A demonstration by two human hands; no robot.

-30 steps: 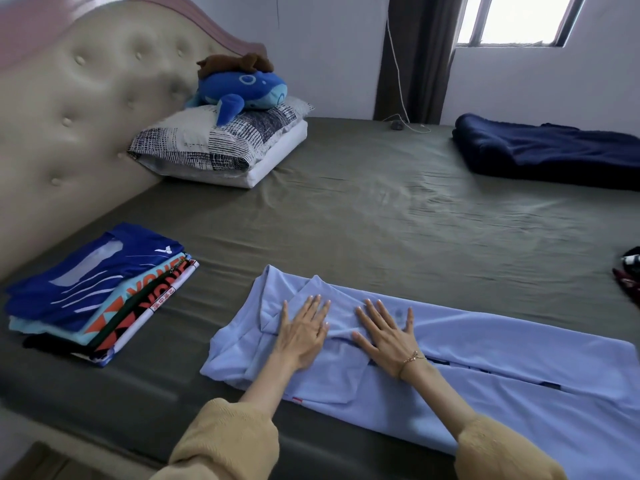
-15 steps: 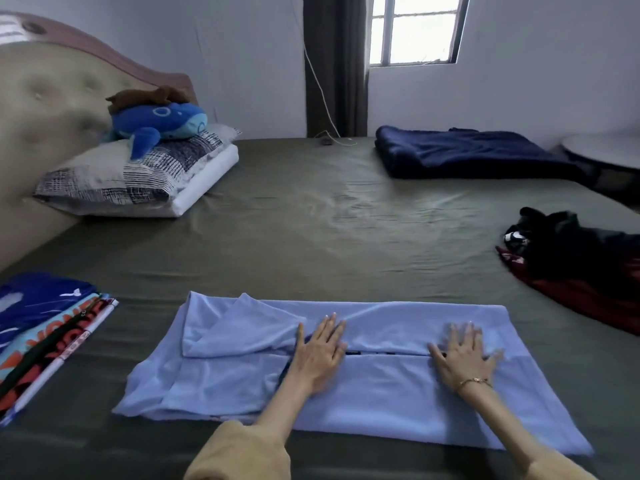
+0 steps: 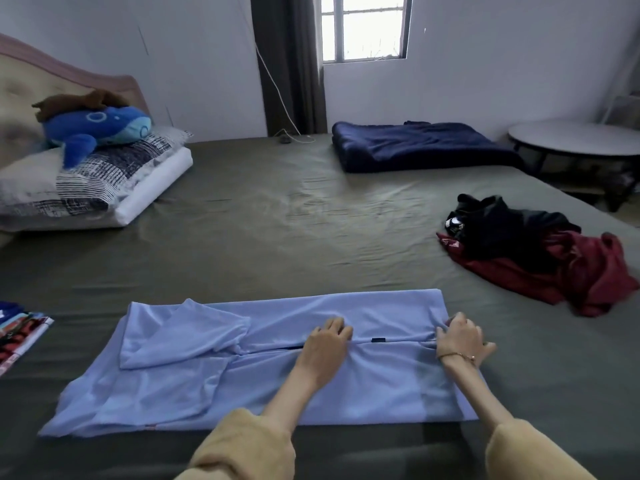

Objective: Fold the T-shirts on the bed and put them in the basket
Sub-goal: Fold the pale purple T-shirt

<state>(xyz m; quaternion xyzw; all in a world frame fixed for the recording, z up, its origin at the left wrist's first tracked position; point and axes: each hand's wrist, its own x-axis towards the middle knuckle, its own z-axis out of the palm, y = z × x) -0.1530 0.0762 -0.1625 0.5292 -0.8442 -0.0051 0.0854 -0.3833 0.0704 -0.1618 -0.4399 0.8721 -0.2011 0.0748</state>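
Both hands, flat a moment ago, now curl: left hand (image 3: 325, 344) bunches the light blue T-shirt (image 3: 242, 362) mid-seam, right hand (image 3: 460, 337) grips its right hem, low in frame; a crosswise fold looks next.

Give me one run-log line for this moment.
step: folding light blue T-shirt | left hand: grips mid-seam | right hand: grips right end | unfolded pile: waiting | basket: not visible
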